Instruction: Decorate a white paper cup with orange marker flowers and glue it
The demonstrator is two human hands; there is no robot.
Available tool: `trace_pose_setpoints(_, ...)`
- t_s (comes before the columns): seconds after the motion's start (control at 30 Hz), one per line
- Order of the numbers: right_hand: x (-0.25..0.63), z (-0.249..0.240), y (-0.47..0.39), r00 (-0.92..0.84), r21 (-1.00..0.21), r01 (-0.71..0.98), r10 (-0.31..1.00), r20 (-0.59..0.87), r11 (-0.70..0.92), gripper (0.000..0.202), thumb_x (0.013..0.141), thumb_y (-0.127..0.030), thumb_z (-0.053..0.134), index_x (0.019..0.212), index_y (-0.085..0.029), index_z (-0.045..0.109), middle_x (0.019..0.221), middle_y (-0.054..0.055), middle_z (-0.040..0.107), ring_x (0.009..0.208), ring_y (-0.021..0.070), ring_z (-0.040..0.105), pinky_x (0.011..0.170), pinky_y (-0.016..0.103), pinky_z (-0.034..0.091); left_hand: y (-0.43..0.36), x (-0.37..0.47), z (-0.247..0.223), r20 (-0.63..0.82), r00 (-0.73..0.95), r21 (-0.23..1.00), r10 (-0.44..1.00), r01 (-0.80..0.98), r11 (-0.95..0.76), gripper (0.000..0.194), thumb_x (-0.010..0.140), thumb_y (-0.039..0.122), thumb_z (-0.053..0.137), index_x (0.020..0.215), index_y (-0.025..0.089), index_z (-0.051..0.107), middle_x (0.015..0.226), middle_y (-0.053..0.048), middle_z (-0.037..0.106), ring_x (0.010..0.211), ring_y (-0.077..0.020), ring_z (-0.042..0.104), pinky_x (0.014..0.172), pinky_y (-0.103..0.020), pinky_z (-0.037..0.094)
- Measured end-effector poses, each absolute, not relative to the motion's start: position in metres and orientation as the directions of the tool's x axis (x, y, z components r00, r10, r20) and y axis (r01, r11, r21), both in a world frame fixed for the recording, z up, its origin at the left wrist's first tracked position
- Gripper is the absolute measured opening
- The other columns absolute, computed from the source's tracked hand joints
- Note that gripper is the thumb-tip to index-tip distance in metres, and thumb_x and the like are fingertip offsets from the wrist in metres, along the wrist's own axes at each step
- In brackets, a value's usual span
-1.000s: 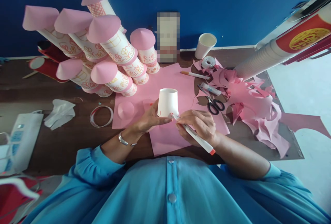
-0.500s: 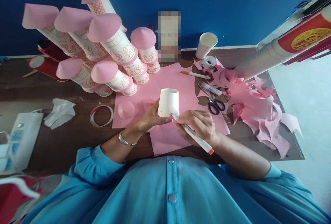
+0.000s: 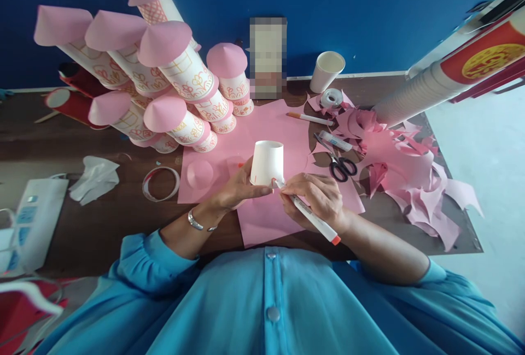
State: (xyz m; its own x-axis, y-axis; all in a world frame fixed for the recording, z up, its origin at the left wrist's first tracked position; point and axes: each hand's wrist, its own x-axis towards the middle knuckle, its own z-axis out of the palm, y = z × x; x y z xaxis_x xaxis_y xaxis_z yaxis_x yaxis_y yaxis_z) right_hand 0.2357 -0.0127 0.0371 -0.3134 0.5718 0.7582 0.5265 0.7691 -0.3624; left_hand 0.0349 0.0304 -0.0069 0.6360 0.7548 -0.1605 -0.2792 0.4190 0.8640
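A white paper cup (image 3: 268, 162) is held by my left hand (image 3: 238, 188), which is closed around its lower left side. My right hand (image 3: 314, 196) grips a white marker pen (image 3: 314, 218) with an orange-red end. The pen's tip meets the lower right of the cup, where a small reddish mark shows; another short red line is at the lower left. Beneath both hands lie pink paper sheets (image 3: 262, 223). A small pink paper cone (image 3: 200, 174) rests on the sheet to the left.
Towers of decorated cups with pink cone roofs (image 3: 176, 43) stand at the back left. Black-handled scissors (image 3: 343, 169), a glue stick (image 3: 336, 140), another marker (image 3: 309, 118) and pink scraps (image 3: 410, 169) lie right. A tape roll (image 3: 161, 184) is left; a cup stack (image 3: 418, 98) leans far right.
My right hand and the marker have shifted very slightly to the right, the tip staying at the cup's lower right. The cup and left hand look unmoved.
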Motion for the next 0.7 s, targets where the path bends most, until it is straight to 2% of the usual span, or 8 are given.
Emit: trace_pose_setpoints(0.7,0.2351,0.0389,-0.0148,-0.304,-0.369,0.494,0.554,0.775,0.787,0.021,0.086,-0.007,0.067,0.098,-0.021,0.058,0.07,-0.003,0.069,0.058,0.0142,0.07,0.054,0.025,0.058,0.03,0.0347,-0.0072,-0.163,0.623,0.882,0.765,-0.255,0.395,0.058,0.073,0.031,0.09,0.124,0.022,0.063,0.098,-0.004,0.07,0.089,-0.0195,0.065,0.078,-0.032,0.052)
